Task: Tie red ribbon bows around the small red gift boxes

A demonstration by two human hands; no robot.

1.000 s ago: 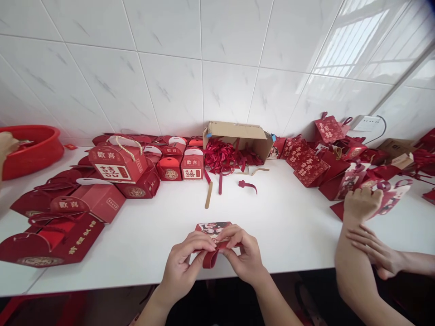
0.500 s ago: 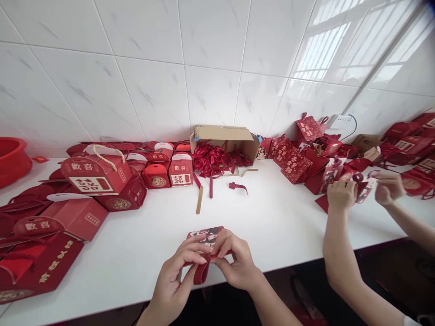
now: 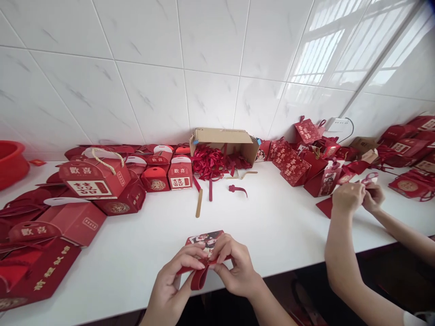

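Near the table's front edge, a small red gift box (image 3: pixel 204 238) with a printed picture on top lies between my hands. A dark red ribbon loop (image 3: pixel 199 280) sticks out from its near side towards me. My left hand (image 3: pixel 181 274) pinches the loop's base from the left, fingers resting over the box. From the other side, my right hand (image 3: pixel 234 262) pinches the ribbon where it meets the box, thumb and forefinger together. The fingers of both hands hide the spot where ribbon and box join.
Red gift boxes (image 3: pixel 93 176) are piled on the left, beside a red basin (image 3: pixel 12 164). A cardboard box (image 3: pixel 220 135) of ribbons stands against the wall, with loose strips (image 3: pixel 199 203) before it. At right, a co-worker's hands (image 3: pixel 350 197) handle a red box among others.
My hands keep their pinch on the ribbon, with only slight finger movement. The co-worker's hands have come closer together. The whole view has shifted slightly.
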